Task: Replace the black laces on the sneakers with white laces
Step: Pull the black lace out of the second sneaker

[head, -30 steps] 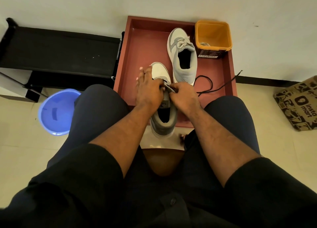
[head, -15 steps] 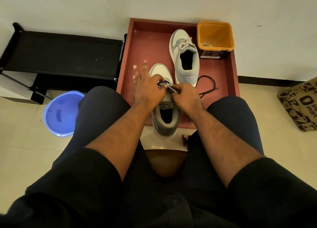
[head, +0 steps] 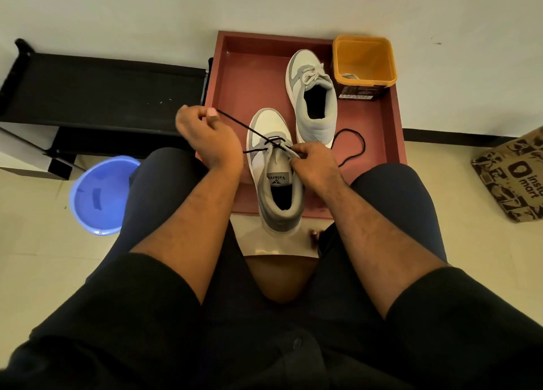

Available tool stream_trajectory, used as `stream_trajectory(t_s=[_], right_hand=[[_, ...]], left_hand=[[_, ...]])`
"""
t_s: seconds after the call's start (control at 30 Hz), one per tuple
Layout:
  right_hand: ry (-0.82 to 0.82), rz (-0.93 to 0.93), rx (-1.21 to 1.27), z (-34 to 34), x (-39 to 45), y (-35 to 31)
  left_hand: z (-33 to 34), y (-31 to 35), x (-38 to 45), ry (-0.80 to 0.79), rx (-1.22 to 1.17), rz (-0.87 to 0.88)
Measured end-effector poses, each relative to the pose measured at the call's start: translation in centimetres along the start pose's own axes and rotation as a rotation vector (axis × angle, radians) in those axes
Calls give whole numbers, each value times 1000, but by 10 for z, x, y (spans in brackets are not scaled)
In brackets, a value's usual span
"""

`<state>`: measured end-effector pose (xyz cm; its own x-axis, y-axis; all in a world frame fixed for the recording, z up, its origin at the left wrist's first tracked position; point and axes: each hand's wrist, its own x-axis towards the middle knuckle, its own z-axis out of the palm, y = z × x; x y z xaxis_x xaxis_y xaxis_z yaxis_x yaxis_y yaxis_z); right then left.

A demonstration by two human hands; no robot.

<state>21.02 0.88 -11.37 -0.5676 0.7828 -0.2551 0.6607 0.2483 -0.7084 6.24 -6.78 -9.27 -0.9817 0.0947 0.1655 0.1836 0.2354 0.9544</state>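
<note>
A grey and white sneaker [head: 276, 189] lies half on the red tray [head: 252, 75], heel toward me. A black lace [head: 244, 126] runs through its lower eyelets. My left hand [head: 205, 134] pinches one end of that lace, stretched taut up and to the left. My right hand [head: 314, 163] grips the sneaker's tongue and upper edge. The lace's other end loops loose on the tray [head: 355, 142]. A second sneaker [head: 313, 95] with white laces lies farther back on the tray.
An orange tub [head: 364, 60] with something pale inside stands in the tray's back right corner. A blue basin [head: 100, 195] sits on the floor at left, a black bench [head: 102, 90] behind it, a printed paper bag [head: 514, 175] at right.
My left hand has left the sneaker and drawn a length of black lace out to the upper left. The loose loop on the right has shortened. My right hand stays on the shoe.
</note>
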Motion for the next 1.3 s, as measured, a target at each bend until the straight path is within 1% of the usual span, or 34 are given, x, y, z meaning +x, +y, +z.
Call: stream_trajectory(t_s=[0.03, 0.07, 0.1, 0.13, 0.2, 0.23, 0.27, 0.3, 0.33, 0.47, 0.5, 0.53, 0.57, 0.67, 0.77, 0.83, 0.9, 0.93, 0.97, 1.03, 1.07, 1.1, 1.17, 1.23, 1.3], right_hand=[[3, 6, 13, 0, 0, 0], [5, 11, 20, 1, 0, 0], [6, 14, 22, 1, 1, 0], [5, 15, 23, 1, 1, 0], [-2, 16, 30, 1, 0, -1], [-5, 13, 33, 1, 0, -1], [-7, 8, 37, 1, 0, -1], [-8, 4, 42, 0, 0, -1], [-9, 4, 48, 0, 0, -1], [-10, 17, 50, 0, -1, -1], [-15, 25, 50, 0, -1, -1], [-17, 37, 49, 1, -1, -1], [-13, 51, 49, 1, -1, 0], [-5, 93, 51, 2, 0, 1], [-20, 111, 45, 0, 0, 1], [-22, 119, 58, 1, -1, 0], [-13, 118, 66, 1, 0, 0], [-9, 122, 71, 0, 0, 1], [-8, 126, 79, 0, 0, 1], [-13, 131, 92, -3, 1, 1], [-23, 129, 96, -4, 1, 2], [-34, 125, 95, -5, 1, 3], [-63, 117, 101, -6, 3, 5], [-78, 118, 192, -9, 4, 7], [1, 129, 289, -10, 9, 9]], left_hand=[[-1, 0, 3, 26, -18, -16], [-2, 0, 4, -13, 3, -21], [-1, 0, 3, -97, 89, -2], [0, 0, 0, -205, 237, 71], [4, -5, -11, -517, 550, 290], [6, -7, -19, -669, 654, 381], [8, -10, -25, -788, 719, 435], [9, -12, -31, -862, 755, 462], [11, -16, -34, -888, 778, 469], [14, -20, -34, -824, 804, 537], [15, -21, -33, -801, 770, 532], [15, -23, -31, -750, 690, 490], [14, -22, -29, -670, 580, 413], [8, -12, -20, -391, 279, 197], [2, -4, -4, -214, 167, 6], [3, -7, 3, -170, 120, -114], [6, -11, 1, -230, 207, -207], [6, -12, -3, -292, 289, -192], [7, -12, -9, -378, 367, -112], [8, -13, -21, -596, 451, 126], [8, -15, -25, -691, 453, 192], [10, -18, -29, -757, 451, 212], [12, -23, -33, -806, 473, 175], [14, -26, -35, -842, 503, 108], [13, -25, -35, -869, 509, 46]])
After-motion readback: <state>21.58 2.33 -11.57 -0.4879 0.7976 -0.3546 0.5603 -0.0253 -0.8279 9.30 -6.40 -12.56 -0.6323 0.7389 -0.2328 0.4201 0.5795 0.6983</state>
